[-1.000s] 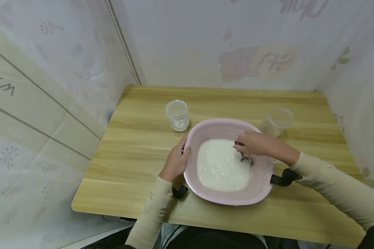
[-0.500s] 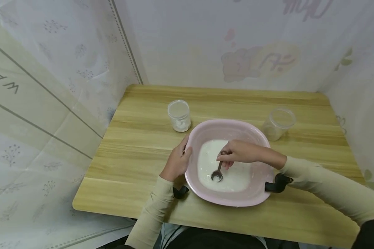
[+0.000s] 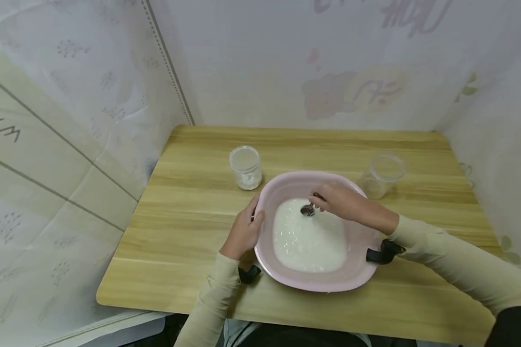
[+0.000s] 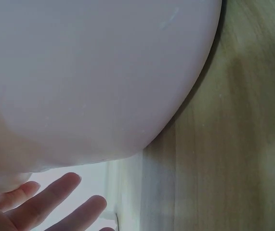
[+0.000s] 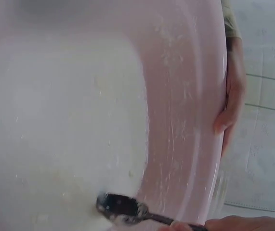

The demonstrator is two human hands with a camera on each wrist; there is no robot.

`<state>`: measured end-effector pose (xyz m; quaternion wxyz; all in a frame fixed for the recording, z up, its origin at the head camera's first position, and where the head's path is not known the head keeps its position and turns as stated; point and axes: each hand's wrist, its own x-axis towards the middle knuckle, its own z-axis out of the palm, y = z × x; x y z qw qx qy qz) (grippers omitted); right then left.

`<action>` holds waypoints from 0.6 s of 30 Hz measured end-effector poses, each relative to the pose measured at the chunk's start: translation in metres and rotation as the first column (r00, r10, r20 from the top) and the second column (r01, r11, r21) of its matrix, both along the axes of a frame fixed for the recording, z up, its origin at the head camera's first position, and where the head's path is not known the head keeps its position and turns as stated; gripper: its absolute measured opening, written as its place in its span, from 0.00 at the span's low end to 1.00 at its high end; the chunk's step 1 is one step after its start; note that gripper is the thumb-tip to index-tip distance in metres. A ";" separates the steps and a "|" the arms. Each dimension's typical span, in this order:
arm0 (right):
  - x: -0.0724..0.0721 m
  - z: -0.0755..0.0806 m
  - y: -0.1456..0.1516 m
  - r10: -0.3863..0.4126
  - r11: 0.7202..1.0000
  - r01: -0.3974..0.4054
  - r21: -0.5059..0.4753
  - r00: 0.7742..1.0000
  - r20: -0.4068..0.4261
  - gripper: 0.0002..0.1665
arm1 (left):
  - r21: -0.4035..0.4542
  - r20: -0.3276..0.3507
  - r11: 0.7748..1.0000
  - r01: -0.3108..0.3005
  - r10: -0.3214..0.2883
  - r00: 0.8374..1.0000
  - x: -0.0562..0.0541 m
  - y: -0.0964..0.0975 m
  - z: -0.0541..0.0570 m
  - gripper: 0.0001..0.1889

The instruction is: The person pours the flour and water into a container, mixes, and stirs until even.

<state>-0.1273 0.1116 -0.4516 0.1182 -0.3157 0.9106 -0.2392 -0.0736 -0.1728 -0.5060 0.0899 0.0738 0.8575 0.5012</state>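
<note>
A pink plastic basin [image 3: 317,284] holds a pool of milky white liquid [image 3: 308,246]. My right hand [image 3: 338,200] pinches the handle of a metal spoon [image 3: 307,210], its bowl low over the far part of the white liquid. White residue clings to the spoon [image 5: 123,206] in the right wrist view. At the basin's left side, my left hand [image 3: 244,233] grips the rim, thumb over the top and fingers outside. Below the rim in the left wrist view, the fingers [image 4: 45,202] are spread next to the basin's outer wall [image 4: 98,86].
A clear jar [image 3: 246,166] with white contents stands behind the basin on the left. Another clear jar [image 3: 379,176] is behind it on the right. Both stand on a wooden table [image 3: 178,231] enclosed by pale patterned sheeting [image 3: 252,62].
The spoon goes from the right side of the white liquid to the near left, then away toward the far side. The left hand stays on the basin's rim.
</note>
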 end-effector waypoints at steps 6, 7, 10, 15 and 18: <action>-0.002 -0.001 0.007 -0.089 0.986 0.104 0.131 0.990 -0.113 0.20 | 0.006 -0.009 1.000 0.006 -0.006 1.000 0.000 -0.007 -0.002 0.31; -0.002 -0.002 0.007 -0.091 0.986 0.105 0.133 0.990 -0.108 0.19 | 0.003 -0.005 1.000 -0.004 0.004 1.000 0.001 -0.009 -0.002 0.31; -0.003 -0.003 0.002 -0.071 0.988 0.083 0.129 0.993 -0.090 0.18 | -0.012 -0.009 0.999 -0.030 0.030 1.000 0.006 -0.017 -0.004 0.30; -0.004 -0.004 -0.001 -0.081 0.987 0.084 0.138 0.996 -0.030 0.20 | -0.022 -0.011 0.999 -0.028 0.028 1.000 0.008 -0.023 -0.007 0.30; -0.008 -0.001 0.001 -0.107 0.986 0.105 0.132 0.994 0.012 0.21 | -0.017 -0.018 1.000 -0.017 0.016 1.000 0.004 -0.021 -0.006 0.31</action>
